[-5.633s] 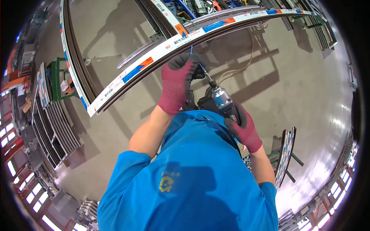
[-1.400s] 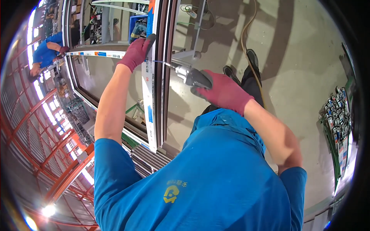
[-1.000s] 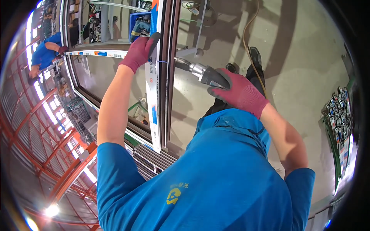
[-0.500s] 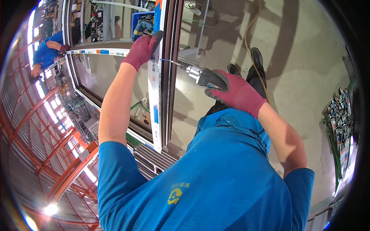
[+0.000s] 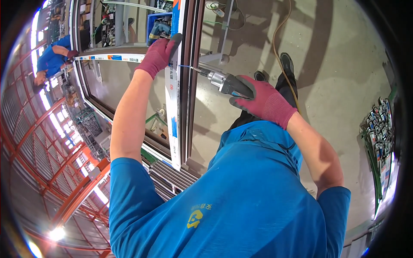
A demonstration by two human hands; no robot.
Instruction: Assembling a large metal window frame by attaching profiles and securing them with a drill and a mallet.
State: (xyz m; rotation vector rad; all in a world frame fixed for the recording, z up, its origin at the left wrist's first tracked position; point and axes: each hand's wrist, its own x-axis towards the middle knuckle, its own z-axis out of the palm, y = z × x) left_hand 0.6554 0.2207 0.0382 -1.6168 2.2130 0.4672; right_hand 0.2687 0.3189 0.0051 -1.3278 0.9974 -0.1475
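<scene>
My right hand [image 5: 266, 99], in a maroon glove with dark grip patches, is closed around a power drill [image 5: 221, 81] with a dark body and silver collar. Its thin bit points left into the side of a dark brown window frame [image 5: 188, 107]. My left hand [image 5: 161, 56], gloved alike, is closed over the frame's rail just beyond the bit, its fingertips on the dark edge. White protective film [image 5: 171, 109] with blue and orange patches covers the rail's upper face. The bit's tip meets the frame and cannot be made out well.
Behind the rail, a blue bin [image 5: 160, 19] holds another power tool [image 5: 159, 32]. A co-worker in blue [image 5: 53, 58] stands at the frame's far left. A brown hose [image 5: 277, 47] runs across the floor beside my feet. A rack of parts [image 5: 380, 142] stands at right.
</scene>
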